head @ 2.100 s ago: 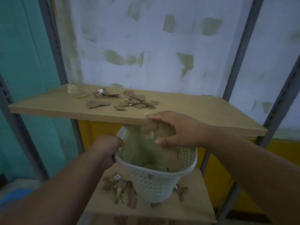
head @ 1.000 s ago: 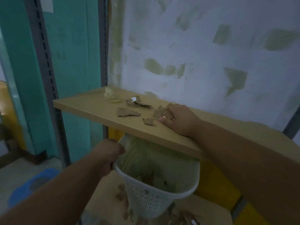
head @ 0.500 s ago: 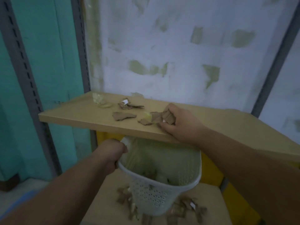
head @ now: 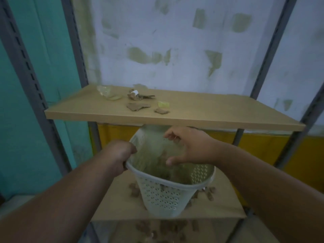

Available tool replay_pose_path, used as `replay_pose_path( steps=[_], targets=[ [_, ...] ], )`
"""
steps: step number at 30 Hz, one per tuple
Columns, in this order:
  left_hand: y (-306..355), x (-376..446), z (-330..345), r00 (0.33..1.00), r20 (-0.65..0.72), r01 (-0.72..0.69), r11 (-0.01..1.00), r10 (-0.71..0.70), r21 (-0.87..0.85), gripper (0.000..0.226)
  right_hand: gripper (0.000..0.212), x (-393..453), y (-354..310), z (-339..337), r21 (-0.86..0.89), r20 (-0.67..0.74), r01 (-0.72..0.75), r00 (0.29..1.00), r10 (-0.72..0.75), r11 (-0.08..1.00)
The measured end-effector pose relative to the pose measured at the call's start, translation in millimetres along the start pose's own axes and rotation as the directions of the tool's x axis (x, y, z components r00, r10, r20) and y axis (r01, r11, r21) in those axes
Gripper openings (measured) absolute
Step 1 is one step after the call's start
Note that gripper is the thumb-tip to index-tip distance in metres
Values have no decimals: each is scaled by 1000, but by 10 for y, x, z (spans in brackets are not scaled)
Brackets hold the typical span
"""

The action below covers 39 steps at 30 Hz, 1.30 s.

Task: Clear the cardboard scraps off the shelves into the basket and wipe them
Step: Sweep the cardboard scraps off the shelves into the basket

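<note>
My left hand [head: 119, 156] grips the rim of a white perforated basket [head: 164, 199], holding it just below the front edge of the upper wooden shelf [head: 210, 118]. Over the basket's mouth hovers my right hand [head: 191, 148], fingers spread and holding nothing. Blurred brown scraps [head: 161, 165] lie inside the basket. On the upper shelf remain a few cardboard scraps [head: 137, 106], a small one [head: 161, 111], a crumpled pile with a white label [head: 136, 96], a yellow-green bit [head: 163, 104] and clear plastic [head: 107, 92].
The lower shelf [head: 122, 204] carries more cardboard scraps [head: 135, 190] around the basket, and another level below shows several scraps [head: 166, 227]. Grey slotted metal uprights [head: 33, 79] frame the shelves. Behind is a patchy white wall; a teal wall stands at left.
My right hand left the upper shelf with the scraps it gathered, came down over the basket and opened. Fewer scraps lie on the shelf. My left hand keeps hold of the basket rim.
</note>
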<state>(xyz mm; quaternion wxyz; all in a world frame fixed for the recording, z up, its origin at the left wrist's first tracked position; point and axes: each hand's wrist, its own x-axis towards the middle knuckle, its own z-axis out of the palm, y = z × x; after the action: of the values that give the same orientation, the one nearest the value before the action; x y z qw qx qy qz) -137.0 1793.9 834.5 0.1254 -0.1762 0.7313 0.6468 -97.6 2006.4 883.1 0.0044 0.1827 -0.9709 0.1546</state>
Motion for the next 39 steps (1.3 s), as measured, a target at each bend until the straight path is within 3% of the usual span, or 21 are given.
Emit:
replay_pose_path(
  steps=[2,5,8,10,13,17,22,26,28,30,33,35,39],
  targets=[
    [-18,33,-64,1000,4,-8,1000,8,21,16,70,26,-52,-37,45,-32,-8,999,9,999],
    [-31,101,-121,1000,6,-20,999,20,37,15,46,136,-92,-173,86,-261,31,965,-8,996],
    [-35,204,-158,1000,-14,-10,999,10,34,12,42,427,-70,-343,54,-394,17,919,6,998],
    [-31,252,-160,1000,-24,-6,1000,7,30,11,57,721,6,-412,-15,-347,-30,938,23,999],
    [-16,288,-140,999,-51,6,1000,-5,7,11,81,1088,109,-403,-79,-150,-85,986,72,993],
    [7,327,-151,997,-83,3,1000,-4,-18,7,77,1240,152,-302,-139,30,-6,1000,10,990],
    [32,371,-224,990,-142,-26,999,21,-34,12,63,893,83,-262,-197,62,233,972,-225,952],
    [51,378,-291,978,-208,-28,998,17,-47,19,77,691,16,-293,-101,89,336,941,-328,936],
    [53,373,-323,974,-228,-27,998,14,-55,20,81,713,-12,-349,-33,60,384,922,-382,923],
    [39,360,-348,967,-253,-33,996,12,-80,19,72,830,-37,-398,46,-7,406,914,-406,913],
    [8,320,-389,959,-285,-45,993,12,-108,15,67,1237,-42,-431,20,-90,387,919,-383,922],
    [-18,303,-414,952,-305,-43,993,7,-112,16,77,1565,-47,-464,-26,-89,390,916,-391,920],
    [-63,288,-483,943,-332,-27,991,-17,-130,12,115,2097,-66,-474,-77,72,324,945,-319,943]
  ],
)
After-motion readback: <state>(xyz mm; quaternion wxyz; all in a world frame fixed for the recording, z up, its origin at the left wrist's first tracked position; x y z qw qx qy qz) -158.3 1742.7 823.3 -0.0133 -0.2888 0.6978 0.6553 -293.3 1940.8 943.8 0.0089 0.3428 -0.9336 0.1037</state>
